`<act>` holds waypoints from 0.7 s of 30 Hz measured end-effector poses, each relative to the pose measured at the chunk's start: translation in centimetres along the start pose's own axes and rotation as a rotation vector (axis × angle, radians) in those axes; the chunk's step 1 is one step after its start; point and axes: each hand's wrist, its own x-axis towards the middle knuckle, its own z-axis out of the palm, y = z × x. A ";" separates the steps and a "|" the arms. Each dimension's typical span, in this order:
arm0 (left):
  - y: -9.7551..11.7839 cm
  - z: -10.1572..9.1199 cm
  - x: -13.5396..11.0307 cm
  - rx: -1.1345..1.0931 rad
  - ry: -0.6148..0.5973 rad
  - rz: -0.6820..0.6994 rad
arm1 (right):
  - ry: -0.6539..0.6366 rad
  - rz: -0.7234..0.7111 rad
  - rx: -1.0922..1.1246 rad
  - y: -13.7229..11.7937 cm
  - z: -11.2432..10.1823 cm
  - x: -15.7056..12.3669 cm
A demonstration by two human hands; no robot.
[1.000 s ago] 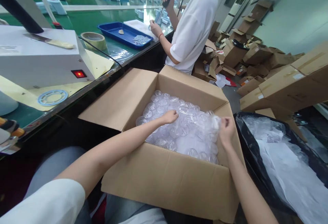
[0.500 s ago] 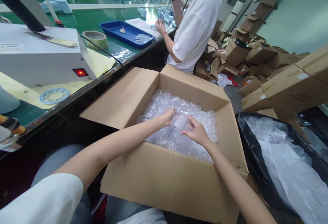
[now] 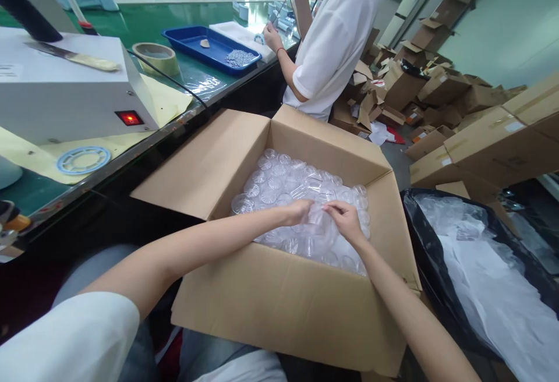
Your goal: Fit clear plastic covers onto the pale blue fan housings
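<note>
An open cardboard box [image 3: 297, 312] stands in front of me, filled with clear, round-ended plastic pieces [image 3: 268, 184] that look like cups. Above them, between my hands, is a thin clear plastic wrapping [image 3: 316, 214]; whether a cup is inside it I cannot make out. My left hand [image 3: 299, 212] is closed on its left side, fingers partly hidden behind the palm. From the right, my right hand [image 3: 345, 219] pinches its upper edge between thumb and forefinger.
Right of the box, a black-lined bin [image 3: 419, 236] holds crumpled clear plastic. On the green bench [image 3: 144, 24] at left are a white machine [image 3: 65, 91], a tape roll [image 3: 155, 59] and a blue tray [image 3: 196, 50]. A co-worker [image 3: 332, 44] stands behind the box; cartons [image 3: 463, 91] are piled beyond.
My right thumb and fingers, apart before, have come together on the plastic wrapping. My left hand has shifted slightly right and down. The view has turned a little.
</note>
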 end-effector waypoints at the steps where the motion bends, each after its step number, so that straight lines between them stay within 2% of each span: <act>1: -0.1 -0.1 -0.1 0.115 -0.004 0.018 | 0.059 0.015 -0.039 0.5 -1.1 0.3; 3: -0.5 -0.3 -0.5 0.366 -0.037 0.052 | 0.190 0.049 -0.134 1.4 -4.0 0.8; 5: -1.0 -0.6 -0.7 0.598 -0.120 0.067 | 0.258 0.070 -0.247 2.1 -7.4 1.0; 8: -2.4 -0.3 -0.9 0.895 -0.252 0.075 | 0.223 0.075 -0.411 2.4 -11.5 1.0; 10: -3.5 0.3 -0.7 1.053 -0.287 0.097 | 0.170 0.098 -0.497 2.2 -12.4 0.7; 12: -4.5 0.9 -0.4 1.179 -0.288 0.133 | 0.041 0.146 -0.556 2.1 -11.4 -0.1; 13: -4.9 1.1 -0.1 1.231 -0.284 0.150 | -0.066 0.174 -0.575 2.1 -10.2 -0.6; 16: -5.4 1.2 0.4 1.339 -0.277 0.190 | -0.456 0.263 -0.611 2.6 -5.4 -2.3; 18: -5.4 0.9 0.6 1.373 -0.273 0.221 | -0.655 0.327 -0.639 3.0 -2.2 -3.3; 21: -5.1 0.3 0.4 1.382 -0.260 0.283 | -0.835 0.392 -0.676 3.4 0.6 -4.2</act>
